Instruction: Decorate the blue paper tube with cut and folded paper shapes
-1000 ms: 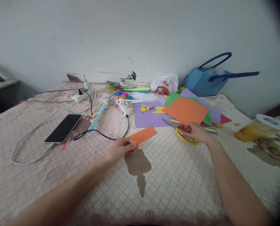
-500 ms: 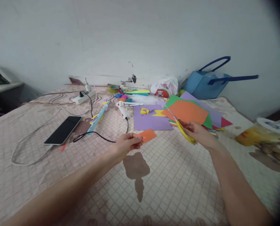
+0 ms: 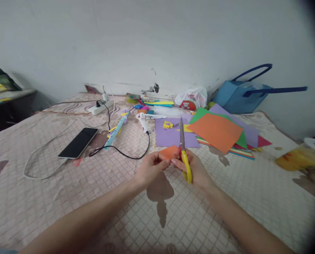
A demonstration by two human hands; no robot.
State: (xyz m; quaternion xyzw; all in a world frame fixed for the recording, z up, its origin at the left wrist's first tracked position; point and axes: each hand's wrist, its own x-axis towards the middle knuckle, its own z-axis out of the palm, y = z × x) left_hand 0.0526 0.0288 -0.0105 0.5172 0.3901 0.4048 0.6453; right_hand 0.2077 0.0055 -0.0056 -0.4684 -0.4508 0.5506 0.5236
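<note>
Small orange paper is pinched between the thumb and fingers of my left hand, low over the patterned tablecloth. Right beside it, my right hand is closed on yellow-handled scissors, whose blades look closed and point away from me. The thumb and finger of my right hand are also at the paper's near edge. Beyond both hands lies a purple sheet with yellow scraps on it.
A phone on a cable lies left, near a blue strip and a corded white glue gun. Coloured sheets, a blue bag and a plastic container are on the right. A power strip sits behind.
My right hand has moved left with the scissors to meet my left hand at the orange paper. The scissors now point more straight ahead. The view has shifted slightly left.
</note>
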